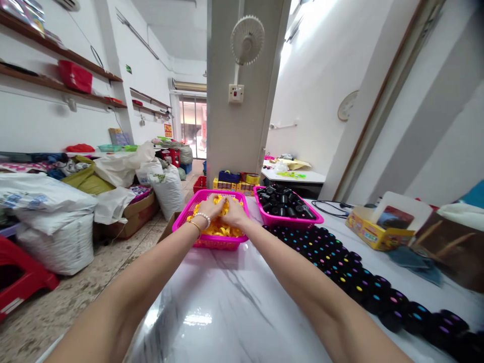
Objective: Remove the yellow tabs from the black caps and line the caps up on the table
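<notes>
A pink plastic basket (217, 243) at the far end of the table holds many small yellow plastic pieces (223, 230). Both of my hands reach into it, close together over the heap. My left hand (209, 209), with a beaded bracelet and a gold-coloured bangle at the wrist, has its fingers bent inward towards the other hand. Beside it, my right hand (234, 214) curls its fingers down among the yellow pieces. The fingertips meet close together and are partly hidden, so what they grip is unclear.
A second pink basket (289, 220) of black cylindrical parts stands to the right. Rows of black round pieces with coloured dots (340, 269) run along the table's right side. Further right is an open yellow box (378, 234). White sacks (166, 189) stand on the floor at left.
</notes>
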Demonstrator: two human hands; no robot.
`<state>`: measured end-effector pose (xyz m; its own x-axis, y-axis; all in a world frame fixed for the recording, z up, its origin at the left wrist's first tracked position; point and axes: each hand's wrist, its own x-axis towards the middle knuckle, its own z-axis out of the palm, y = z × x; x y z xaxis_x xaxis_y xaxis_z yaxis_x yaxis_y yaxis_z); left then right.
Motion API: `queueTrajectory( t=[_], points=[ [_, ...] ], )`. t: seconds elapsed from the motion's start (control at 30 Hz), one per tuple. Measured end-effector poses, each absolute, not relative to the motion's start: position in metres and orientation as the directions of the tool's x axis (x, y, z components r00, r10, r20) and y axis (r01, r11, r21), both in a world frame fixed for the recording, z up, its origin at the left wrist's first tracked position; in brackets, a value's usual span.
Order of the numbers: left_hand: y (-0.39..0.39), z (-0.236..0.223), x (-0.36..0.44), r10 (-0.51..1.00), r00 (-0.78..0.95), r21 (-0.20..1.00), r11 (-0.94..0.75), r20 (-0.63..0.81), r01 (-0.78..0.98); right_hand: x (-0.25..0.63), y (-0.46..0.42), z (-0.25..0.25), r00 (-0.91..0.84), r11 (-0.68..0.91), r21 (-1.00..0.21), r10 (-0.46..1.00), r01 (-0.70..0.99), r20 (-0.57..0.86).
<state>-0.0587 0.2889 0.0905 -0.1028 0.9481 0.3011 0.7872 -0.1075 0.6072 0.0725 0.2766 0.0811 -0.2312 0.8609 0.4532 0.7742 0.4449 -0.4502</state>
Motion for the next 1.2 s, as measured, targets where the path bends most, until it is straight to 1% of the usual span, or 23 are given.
queueTrajectory(
  t=[0.13,0.27,0.47,0.57,0.67,0.8,0.87,0.93,1.0,1.1,1.17,1.2],
  points=[
    [0.287,0.115,-0.060,0.910,-0.117,0.627,-0.176,0.397,0.759,0.068,0.276,0.096,-0.197,0.516,-0.485,0.801,0.706,0.565],
    [0.279,0.135,-0.056,0.863,-0.124,0.621,-0.246,0.490,0.744,0.070,0.270,0.112,-0.165,0.558,-0.499,0.759,0.663,0.630],
    [0.241,0.140,-0.041,0.841,-0.139,0.633,-0.274,0.523,0.724,0.082,0.233,0.122,-0.149,0.556,-0.513,0.760,0.654,0.633],
    [0.206,0.139,-0.031,0.826,-0.136,0.646,-0.314,0.547,0.695,0.092,0.197,0.124,-0.144,0.547,-0.501,0.758,0.671,0.636],
    [0.164,0.130,-0.020,0.801,-0.107,0.636,-0.378,0.589,0.673,0.102,0.154,0.116,-0.140,0.544,-0.502,0.759,0.673,0.635],
    [0.113,0.093,-0.005,0.788,-0.067,0.607,-0.413,0.612,0.679,0.114,0.100,0.079,-0.086,0.486,-0.562,0.802,0.669,0.591],
    [0.097,0.068,-0.001,0.802,-0.040,0.602,-0.413,0.596,0.684,0.118,0.082,0.054,-0.062,0.435,-0.586,0.834,0.683,0.548],
    [0.089,0.046,0.001,0.833,-0.002,0.604,-0.399,0.553,0.690,0.120,0.071,0.032,-0.069,0.395,-0.582,0.863,0.711,0.501],
    [0.086,0.032,-0.001,0.873,0.032,0.615,-0.369,0.487,0.697,0.123,0.069,0.021,-0.117,0.375,-0.548,0.887,0.748,0.447],
    [0.085,0.026,-0.010,0.914,0.127,0.630,-0.361,0.386,0.688,0.134,0.071,0.027,-0.256,0.403,-0.480,0.903,0.779,0.344],
    [0.083,0.026,-0.018,0.915,0.173,0.658,-0.386,0.366,0.646,0.149,0.073,0.042,-0.369,0.462,-0.437,0.885,0.772,0.284],
    [0.082,0.025,-0.022,0.912,0.166,0.681,-0.393,0.375,0.619,0.157,0.074,0.049,-0.420,0.496,-0.410,0.868,0.766,0.264]
  ],
)
